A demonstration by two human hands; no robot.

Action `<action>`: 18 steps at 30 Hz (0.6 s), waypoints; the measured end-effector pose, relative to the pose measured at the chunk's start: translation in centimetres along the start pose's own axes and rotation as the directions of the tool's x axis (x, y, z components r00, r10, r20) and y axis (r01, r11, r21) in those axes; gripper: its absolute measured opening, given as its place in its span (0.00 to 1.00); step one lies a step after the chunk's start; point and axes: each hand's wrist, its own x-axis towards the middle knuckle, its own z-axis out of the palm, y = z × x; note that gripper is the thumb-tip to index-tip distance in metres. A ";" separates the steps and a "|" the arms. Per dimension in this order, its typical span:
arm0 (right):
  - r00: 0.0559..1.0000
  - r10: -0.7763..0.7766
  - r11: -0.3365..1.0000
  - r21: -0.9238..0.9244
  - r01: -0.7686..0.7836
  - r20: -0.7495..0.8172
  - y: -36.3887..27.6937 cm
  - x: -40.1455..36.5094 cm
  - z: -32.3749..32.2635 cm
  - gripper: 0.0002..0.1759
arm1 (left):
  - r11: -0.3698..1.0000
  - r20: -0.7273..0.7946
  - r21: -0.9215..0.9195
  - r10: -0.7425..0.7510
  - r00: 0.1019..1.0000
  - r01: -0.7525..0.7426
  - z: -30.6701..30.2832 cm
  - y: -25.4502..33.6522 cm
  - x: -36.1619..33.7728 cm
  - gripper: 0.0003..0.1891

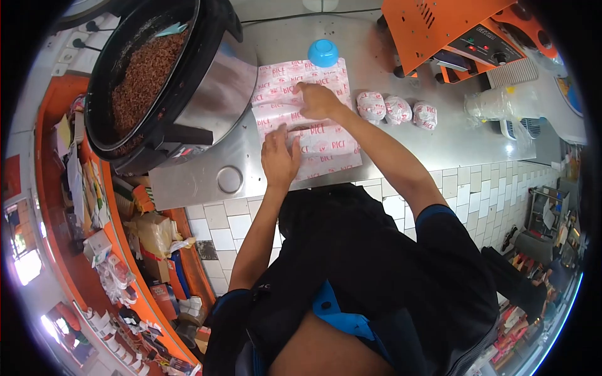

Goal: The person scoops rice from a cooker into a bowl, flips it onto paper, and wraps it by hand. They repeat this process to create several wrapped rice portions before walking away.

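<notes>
Sheets of white wrapping paper (335,78) printed with red RICE lettering lie on the steel counter in front of me. A sheet is partly folded across its middle, and a narrow dark strip shows at the fold. My left hand (280,156) rests on the folded part at its left side, fingers stretched and slightly apart. Farther up, my right hand (318,102) bears on the paper with its fingers bent and drawn together. A blue bowl (323,53) sits upside down at the paper's far edge. Right of the paper, wrapped rice parcels (371,106) stand in a row.
At left stands a large cooker (210,94) full of brown rice (150,78), with a light-blue utensil in it. An orange machine (448,37) occupies the back right. Plastic-wrapped cups (501,103) lie at right. A round metal lid (229,180) is near the counter's front edge.
</notes>
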 end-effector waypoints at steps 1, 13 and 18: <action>1.000 -0.003 1.000 0.002 0.003 0.005 -0.9 -0.5 -0.9 0.22 | 0.982 0.044 -0.107 -0.150 0.988 0.154 -0.3 0.6 0.3 0.25; 0.908 -0.339 0.922 -0.282 0.267 -0.248 -3.8 -16.7 5.2 0.30 | 0.918 -0.028 0.355 0.200 0.979 -0.177 -1.7 1.0 -3.2 0.29; 0.866 -0.353 0.924 -0.278 0.263 -0.354 0.0 -18.4 7.7 0.30 | 0.905 0.264 0.231 0.295 0.918 -0.357 -0.8 -6.7 -2.8 0.22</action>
